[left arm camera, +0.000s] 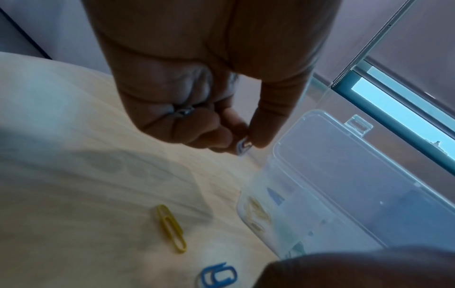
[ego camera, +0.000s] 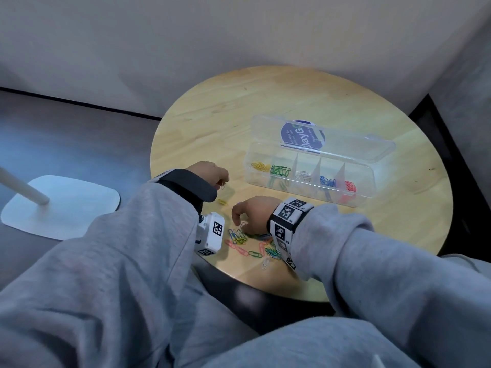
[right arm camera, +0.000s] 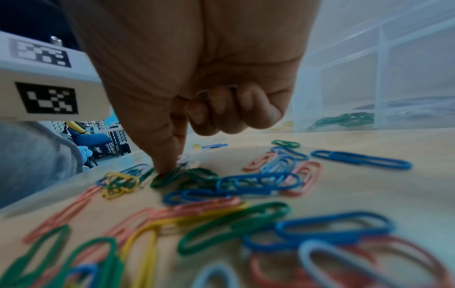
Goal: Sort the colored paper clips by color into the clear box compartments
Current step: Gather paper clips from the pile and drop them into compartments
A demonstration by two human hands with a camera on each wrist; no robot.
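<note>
Step in hand: we judge that two picks are under way, one clip lifted and one being teased off the pile.
Left hand: our left hand (ego camera: 210, 173) hangs above the desk (ego camera: 305, 102), left of the clear box (ego camera: 308, 193); its fingers (left arm camera: 265, 124) are curled, with thumb and forefinger pinching one pale paper clip (left arm camera: 243, 147) by its end, so it dangles.
Right hand: our right hand (ego camera: 252, 212) is low over the loose pile (ego camera: 252, 244) at the near edge; its fingers (right arm camera: 167, 155) are curled, the tips pressed onto a green clip (right arm camera: 165, 178). We cannot tell whether it pinches that one; the head view shows a white clip (ego camera: 242, 224) at its fingertips.
Box: it lies open, lid folded back on the far side, with yellow, green, white, blue and red clips in compartments from left to right.
Strays: a yellow clip (left arm camera: 171, 229) lies alone on the desk under the left hand.
Doing it well: we should carry the pale clip over to the middle compartment (ego camera: 305, 175) and let go low, inside the dividers.
Care: with the right hand, we should slide one clip clear of its neighbours before lifting, since the pile overlaps and clips may hook together.
</note>
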